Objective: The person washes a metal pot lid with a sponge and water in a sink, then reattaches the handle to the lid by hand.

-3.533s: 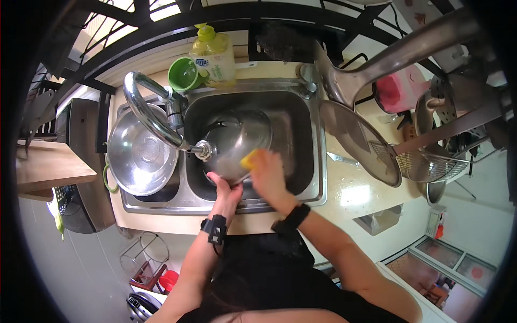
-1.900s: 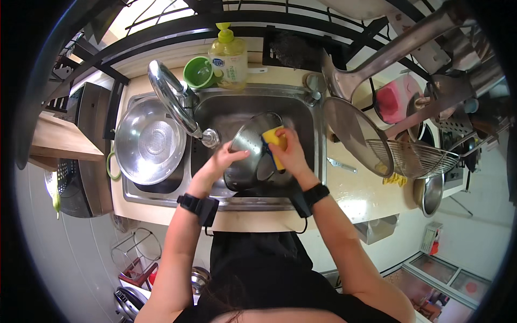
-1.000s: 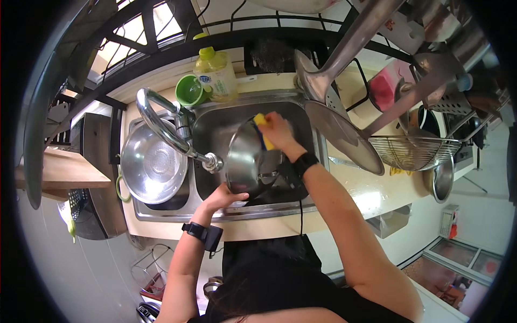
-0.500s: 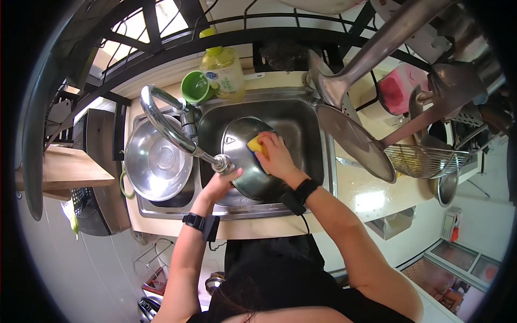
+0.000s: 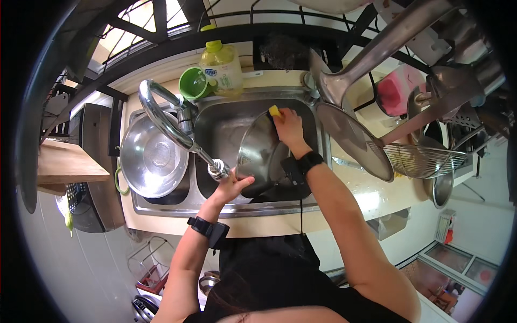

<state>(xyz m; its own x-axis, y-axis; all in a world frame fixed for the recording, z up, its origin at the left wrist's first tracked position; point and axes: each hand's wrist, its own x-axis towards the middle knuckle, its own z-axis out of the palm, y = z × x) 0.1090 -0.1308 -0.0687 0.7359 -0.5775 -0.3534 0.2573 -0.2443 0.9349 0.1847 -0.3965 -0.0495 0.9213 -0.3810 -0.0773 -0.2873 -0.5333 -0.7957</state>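
Note:
A shiny metal bowl [image 5: 254,151] is tilted up inside the right basin of the steel sink [image 5: 215,116]. My left hand [image 5: 232,187] grips its near left rim, thumb over the edge, close below the spout of the curved chrome faucet [image 5: 161,121]. A yellow sponge [image 5: 274,111] is pinched in my right hand [image 5: 290,128], pressed to the bowl's far rim. My right fingertips are partly hidden behind the rim and sponge. To the left, a second wide metal bowl [image 5: 141,156] rests over the smaller basin.
Behind the sink stand a green cup [image 5: 195,84] and a yellow soap bottle [image 5: 222,67]. A ladle [image 5: 371,54], a round flat strainer [image 5: 355,141] and a wire skimmer [image 5: 425,159] hang at the right, close to the sink. A wooden board [image 5: 70,162] juts out at left.
The bowl has tipped up and shifted right in the basin. My right hand has moved up with the sponge to the far rim; my left hand has moved slightly right.

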